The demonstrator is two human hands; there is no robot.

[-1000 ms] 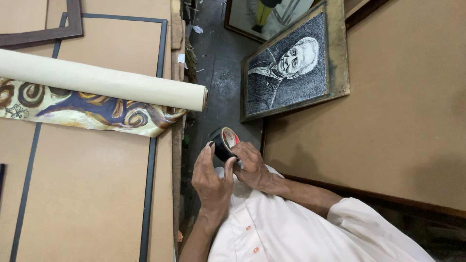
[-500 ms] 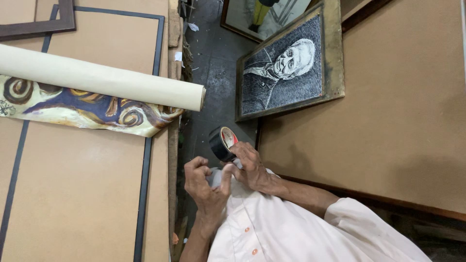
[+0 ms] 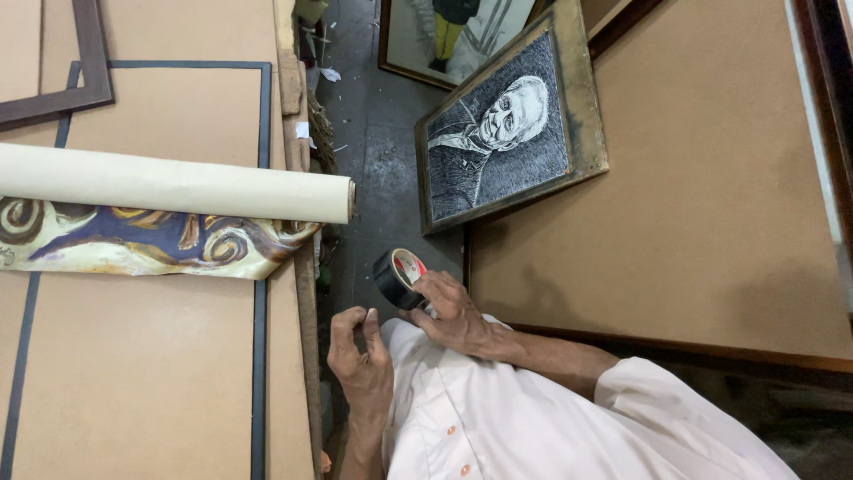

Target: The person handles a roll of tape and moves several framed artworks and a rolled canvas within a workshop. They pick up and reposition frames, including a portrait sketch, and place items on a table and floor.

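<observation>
Your right hand (image 3: pixel 453 307) holds a black tape roll (image 3: pixel 399 277) by its rim, fingers curled round it, just above your white shirt (image 3: pixel 533 427) and over the dark floor (image 3: pixel 378 160) between the boards. The roll is tilted, so its pale core faces you. Your left hand (image 3: pixel 360 356) sits just beside it, apart from the roll, with thumb and fingertips pinched narrow together (whether a strip of tape is caught between them is too fine to tell).

To your left lies the brown surface (image 3: pixel 133 373), edged with dark tape lines. On it rests a cream rolled canvas (image 3: pixel 178 185), partly unrolled so that a painted band of blue and orange swirls (image 3: pixel 160 244) shows below the roll; its end reaches the surface's edge, near your left hand. A dark wooden frame (image 3: pixel 53 98) lies at the far corner. Ahead of you a gold-framed portrait (image 3: pixel 502 124) leans tilted on the floor, against a large brown board (image 3: pixel 693 222) on your right.
</observation>
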